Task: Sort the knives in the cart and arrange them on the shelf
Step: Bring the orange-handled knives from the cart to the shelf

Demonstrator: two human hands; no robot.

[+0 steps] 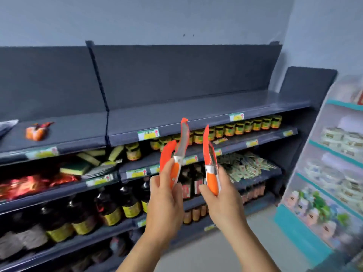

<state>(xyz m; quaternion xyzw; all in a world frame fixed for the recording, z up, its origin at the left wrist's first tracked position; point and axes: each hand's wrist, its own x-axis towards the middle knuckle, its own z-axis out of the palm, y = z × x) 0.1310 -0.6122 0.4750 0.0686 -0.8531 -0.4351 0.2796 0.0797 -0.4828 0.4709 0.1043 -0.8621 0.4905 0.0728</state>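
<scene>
We held two knives up in front of the shelving, one in each hand. Our left hand [165,195] had its fingers curled round the orange handle of the left knife [179,152], whose bare steel blade rose with a slight curve to an orange tip; an orange sheath [166,155] stood just beside that blade, gripped in the same hand. Our right hand [220,195] pinched the orange handle of the right knife [210,163] between thumb and curled fingers, its blade pointing up and covered along its length in orange. The two knives stood near each other but apart, both roughly upright, before the edge of the top shelf [196,110].

On that top shelf we counted one orange packet [37,131] lying to the left, and a grey wrapped thing at the far left edge, too cut off to identify. Three yellow-and-white price tags [148,134] showed along its front lip.

The shelf below held a row of small jars [247,125] with dark lids, too blurred to count surely, and yellow-green sponges [74,167] in a loose heap lower down. Dark bottles [110,205] with yellow labels filled the lower rows. A turquoise-edged rack [334,146] of pale packets stood at the right.
</scene>
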